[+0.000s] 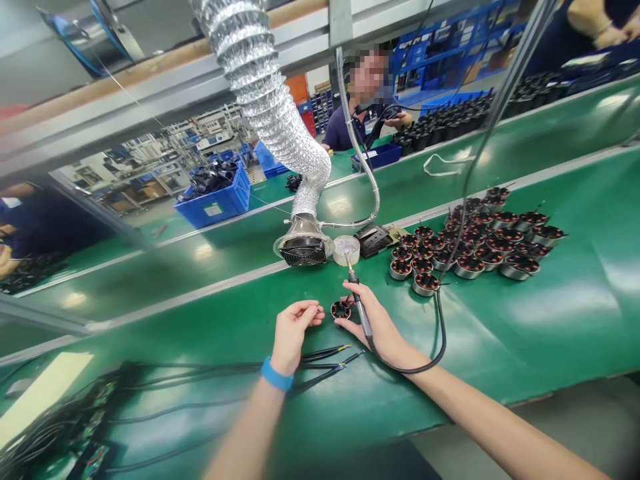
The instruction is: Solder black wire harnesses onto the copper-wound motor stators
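Black parts (214,176) filled the blue bin (216,205)!
Our right grip (383,327) clasped the iron (361,310), left grip's (291,335) hold unclear, ring (337,311) between.

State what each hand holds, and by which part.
Right hand: soldering iron, by its handle; the thumb is at the coil ring. Left hand: pinched; anything held is too small to tell.

The soldering iron (362,312) slants just right of the frame's middle, slim metal tip pointing up, dark grip and grey handle running down into a black cable. Left of the handle, a small round motor part (341,310) shows its open face, reddish-orange windings inside a pale rim.
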`<state>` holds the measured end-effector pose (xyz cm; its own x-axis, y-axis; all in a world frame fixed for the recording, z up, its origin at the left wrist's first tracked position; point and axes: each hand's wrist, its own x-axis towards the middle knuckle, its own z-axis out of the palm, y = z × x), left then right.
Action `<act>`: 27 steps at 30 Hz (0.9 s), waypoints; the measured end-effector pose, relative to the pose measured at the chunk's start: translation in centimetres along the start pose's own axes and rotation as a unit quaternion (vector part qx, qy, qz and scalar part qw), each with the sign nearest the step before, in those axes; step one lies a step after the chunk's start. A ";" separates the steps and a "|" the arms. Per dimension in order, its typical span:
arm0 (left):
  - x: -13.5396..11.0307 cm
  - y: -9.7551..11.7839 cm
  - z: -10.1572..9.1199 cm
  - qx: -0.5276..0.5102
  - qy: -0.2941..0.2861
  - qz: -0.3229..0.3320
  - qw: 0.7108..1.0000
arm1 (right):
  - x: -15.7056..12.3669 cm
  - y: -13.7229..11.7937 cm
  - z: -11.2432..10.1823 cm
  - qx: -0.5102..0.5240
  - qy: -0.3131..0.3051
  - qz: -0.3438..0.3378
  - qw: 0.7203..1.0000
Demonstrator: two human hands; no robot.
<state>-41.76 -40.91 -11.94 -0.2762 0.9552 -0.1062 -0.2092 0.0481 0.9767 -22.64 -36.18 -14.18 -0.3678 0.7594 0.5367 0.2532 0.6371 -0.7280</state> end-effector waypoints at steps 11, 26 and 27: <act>-1.0 -0.2 0.5 0.092 0.010 0.055 0.994 | -0.1 0.3 0.3 0.025 -0.001 0.014 1.000; 0.5 -0.4 0.6 0.178 0.105 0.167 0.964 | -0.1 0.0 -0.5 0.003 0.001 0.006 1.000; 0.8 -0.1 0.9 0.167 0.104 0.169 0.966 | -0.3 0.1 -0.7 -0.006 0.009 -0.003 1.000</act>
<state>-41.10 -39.86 -11.97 -0.4658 0.8553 0.2271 0.2293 -0.1312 0.9645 -21.88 -36.23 -14.05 -0.3534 0.7581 0.5481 0.2615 0.6426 -0.7202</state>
